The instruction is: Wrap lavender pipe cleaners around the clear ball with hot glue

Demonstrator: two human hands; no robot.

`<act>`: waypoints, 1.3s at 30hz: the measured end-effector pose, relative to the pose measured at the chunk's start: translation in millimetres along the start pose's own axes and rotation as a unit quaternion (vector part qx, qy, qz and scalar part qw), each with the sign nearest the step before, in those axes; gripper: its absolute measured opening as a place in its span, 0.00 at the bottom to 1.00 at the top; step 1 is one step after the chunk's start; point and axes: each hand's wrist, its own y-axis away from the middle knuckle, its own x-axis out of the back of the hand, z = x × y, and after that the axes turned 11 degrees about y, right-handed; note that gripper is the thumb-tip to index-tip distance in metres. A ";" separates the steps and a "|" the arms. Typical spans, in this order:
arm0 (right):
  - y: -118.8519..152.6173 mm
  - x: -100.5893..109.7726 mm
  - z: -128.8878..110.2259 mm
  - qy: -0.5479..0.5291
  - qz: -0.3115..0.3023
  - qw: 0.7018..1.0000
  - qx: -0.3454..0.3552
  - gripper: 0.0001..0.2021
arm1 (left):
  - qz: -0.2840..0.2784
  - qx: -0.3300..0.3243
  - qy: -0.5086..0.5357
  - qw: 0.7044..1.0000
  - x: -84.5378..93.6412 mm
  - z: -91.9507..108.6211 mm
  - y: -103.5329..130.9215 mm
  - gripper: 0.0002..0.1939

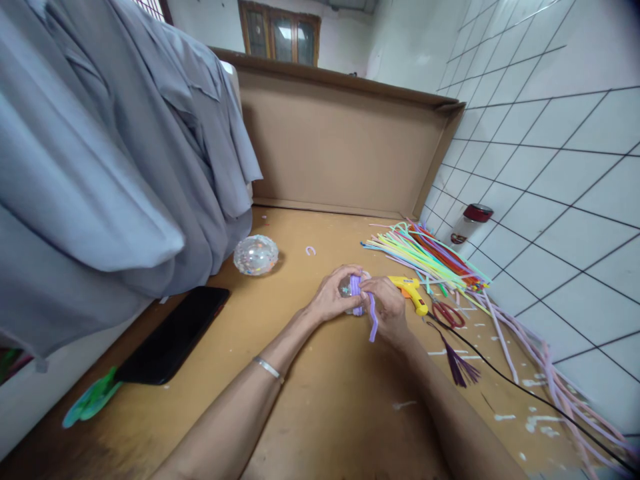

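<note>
My left hand (330, 295) is closed around a small clear container (345, 289), whose full shape is hidden by my fingers. Bands of purple pipe cleaner (355, 287) wrap around its side. With its fingers pinched against that side, my right hand (389, 307) grips the purple pipe cleaner, and a loose, slightly bent end (373, 321) hangs down toward me. Just right of my hands lies a yellow glue gun (413, 293), with red-handled scissors (449, 315) beside it.
Many colored pipe cleaners (430, 257) are piled by the tiled wall. A faceted clear bowl (255, 255), a curled pipe cleaner piece (311, 251) and a black phone (173, 335) lie leftward. A dark tassel (460, 365) and black cord (505, 370) are at right; cardboard (340, 143) stands behind.
</note>
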 end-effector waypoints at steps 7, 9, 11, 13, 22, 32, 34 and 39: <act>-0.9 -0.2 -1.7 0.003 0.003 1.000 -0.002 0.06 | -0.010 -0.023 -0.008 1.000 0.6 1.5 -1.9 0.20; -1.8 0.2 -2.7 -0.002 0.007 1.000 0.003 0.07 | -0.011 -0.022 -0.007 1.000 0.8 2.0 -1.7 0.20; -2.6 0.5 -3.5 -0.008 0.010 1.000 0.009 0.07 | -0.011 -0.012 -0.009 1.000 0.8 2.6 -1.0 0.21; -2.9 0.5 -3.6 -0.010 0.016 1.000 0.013 0.07 | -0.006 0.004 -0.013 1.000 0.6 2.8 -0.1 0.24; 1.1 -1.2 -0.6 -0.005 0.013 1.000 -0.004 0.06 | -0.018 -0.016 -0.027 0.999 1.9 -3.5 -0.3 0.21; 0.1 -1.0 -2.6 -0.002 0.009 1.000 -0.006 0.06 | -0.007 -0.002 -0.040 0.999 1.5 0.0 1.7 0.24; -0.4 -0.4 -3.2 -0.003 0.011 1.000 -0.003 0.06 | -0.010 -0.005 -0.039 0.999 1.7 -0.5 2.1 0.23; 0.2 0.0 -2.5 -0.004 0.000 1.000 -0.013 0.06 | -0.024 -0.027 -0.044 0.998 2.6 -4.0 1.6 0.20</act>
